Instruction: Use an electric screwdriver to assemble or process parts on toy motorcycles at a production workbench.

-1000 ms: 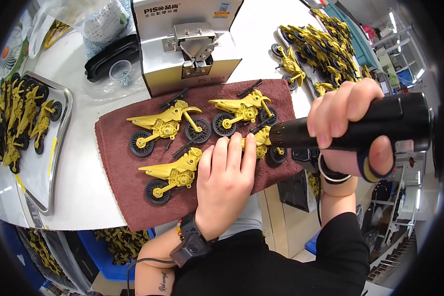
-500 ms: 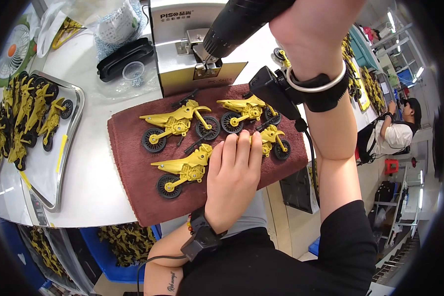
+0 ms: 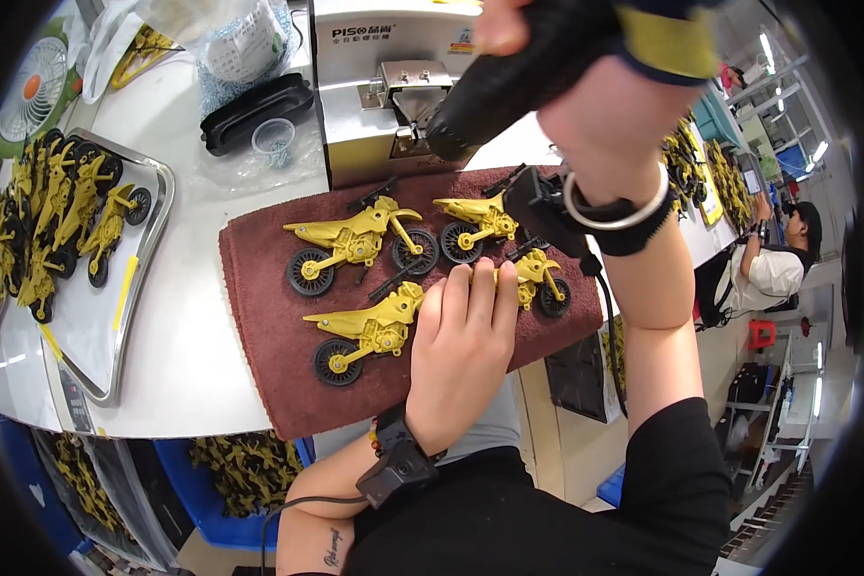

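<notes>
My left hand (image 3: 465,336) lies over a yellow toy motorcycle (image 3: 535,278) on the right of a brown towel (image 3: 288,394). Its fingers curve down across the toy's rear; the thumb is hidden. Beside its little finger is another yellow toy motorcycle (image 3: 369,331). Two more, a left one (image 3: 350,238) and a right one (image 3: 480,219), lie farther back. My right hand (image 3: 585,106), partly blurred, grips a black electric screwdriver (image 3: 518,91). The screwdriver's nose is just right of the outlet of a silver screw feeder (image 3: 355,72), and its bit cannot be made out.
At the left, a metal tray (image 3: 148,278) holds several toy motorcycles. A black case (image 3: 254,115) and a small clear cup (image 3: 273,139) stand beside the feeder. Below the table edge is a blue bin (image 3: 196,494) of yellow parts. A co-worker (image 3: 773,259) sits at the far right.
My right hand has drawn the screwdriver's nose off the feeder outlet, to the right and nearer me. My left hand keeps its place on the toy. The whole view has shifted slightly.
</notes>
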{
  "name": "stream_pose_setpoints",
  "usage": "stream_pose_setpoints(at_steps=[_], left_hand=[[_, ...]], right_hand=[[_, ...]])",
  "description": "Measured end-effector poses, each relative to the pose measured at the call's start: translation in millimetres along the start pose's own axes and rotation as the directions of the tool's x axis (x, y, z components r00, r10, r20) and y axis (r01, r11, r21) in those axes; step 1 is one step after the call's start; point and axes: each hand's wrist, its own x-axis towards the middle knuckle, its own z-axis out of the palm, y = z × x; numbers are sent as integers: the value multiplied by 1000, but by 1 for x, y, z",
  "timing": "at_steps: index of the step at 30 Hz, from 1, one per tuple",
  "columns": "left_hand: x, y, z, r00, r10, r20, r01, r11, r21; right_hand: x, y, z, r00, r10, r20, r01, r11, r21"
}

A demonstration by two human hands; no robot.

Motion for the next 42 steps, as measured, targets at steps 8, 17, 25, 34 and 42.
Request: stream_pose_setpoints(at_steps=[8,17,25,34,42], left_hand=[[2,-1,-1,1000,0,11,0,1000,6],[1,1,-5,1000,11,24,-11,1000,-2],[-3,-2,1,1000,3,-4,-3,1000,7],[0,-1,-5,998,-17,58,18,1000,-2],[1,1,-8,994,-2,112,-3,999,49]], right_hand=[[18,0,-1,996,-91,21,91,996,17],[28,29,-22,983,-101,152,84,990,110],[-5,-38,16,988,84,-132,-86,996,-13],[-102,-102,-49,991,130,43,-126,987,-100],[-132,-103,-62,992,108,-59,-119,968,-221]])
